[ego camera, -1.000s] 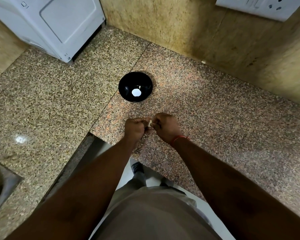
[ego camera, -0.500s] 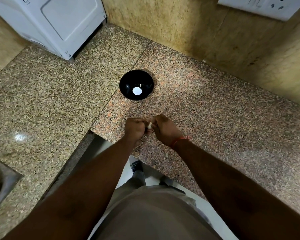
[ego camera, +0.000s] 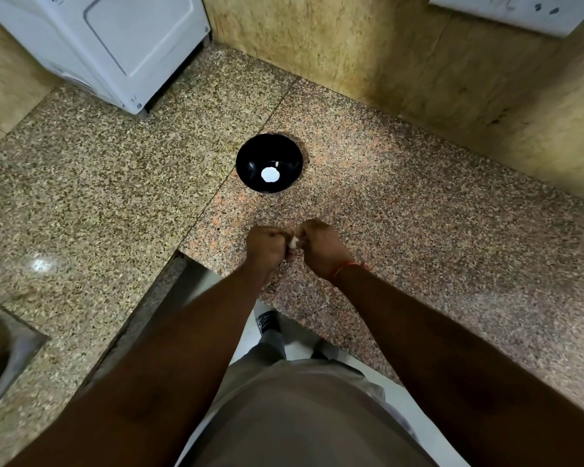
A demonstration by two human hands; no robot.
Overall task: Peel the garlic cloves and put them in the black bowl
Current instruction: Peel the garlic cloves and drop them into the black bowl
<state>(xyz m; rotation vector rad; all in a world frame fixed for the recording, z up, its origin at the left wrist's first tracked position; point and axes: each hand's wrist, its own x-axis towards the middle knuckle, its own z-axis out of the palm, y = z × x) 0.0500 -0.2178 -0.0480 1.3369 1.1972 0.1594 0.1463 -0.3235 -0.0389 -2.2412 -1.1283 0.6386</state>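
Note:
A black bowl stands on the granite counter ahead of me, with a white garlic piece at its bottom. Below it, over the counter's front part, my left hand and my right hand meet with curled fingers. Between their fingertips they pinch a small pale garlic clove, mostly hidden by the fingers. A red thread circles my right wrist.
The speckled granite counter runs into a wall corner. A white appliance stands at the back left. A steel sink lies at the left edge. A switch plate is on the right wall. The counter has a cut-out edge near my legs.
Both hands keep working the clove between the fingertips with small shifts. The bowl stays where it was.

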